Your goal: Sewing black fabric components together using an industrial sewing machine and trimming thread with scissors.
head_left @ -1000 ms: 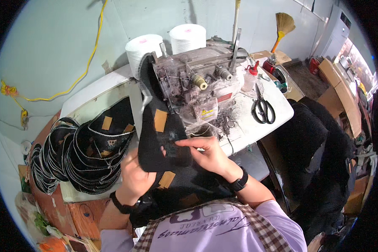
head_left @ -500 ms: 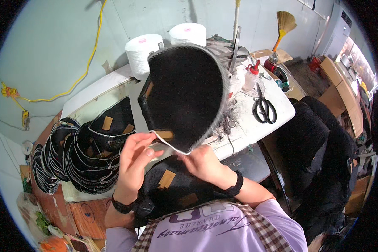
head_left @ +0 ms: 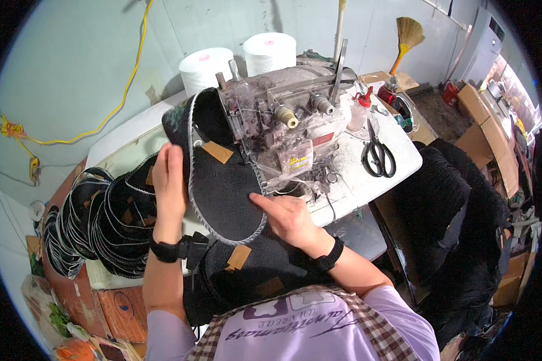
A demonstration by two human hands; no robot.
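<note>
A black sole-shaped fabric piece (head_left: 223,186) with white stitched edging and a tan tag lies on the white table in front of a dusty grey overlock sewing machine (head_left: 283,126). My left hand (head_left: 168,180) rests flat on the piece's left edge, fingers pointing away from me. My right hand (head_left: 289,219) presses the piece's right lower edge, index finger pointing toward the machine's needle area. More black pieces with tan tags (head_left: 247,265) lie on my lap below.
A stack of finished black pieces (head_left: 96,222) sits at the left. Two white thread cones (head_left: 241,60) stand behind the machine. Black scissors (head_left: 378,157) and a small bottle (head_left: 358,111) lie on the table at right. A black chair (head_left: 457,210) stands right.
The piece was lifted up toward my face half a second ago; now it lies flat against the machine, with both hands pressing on its edges.
</note>
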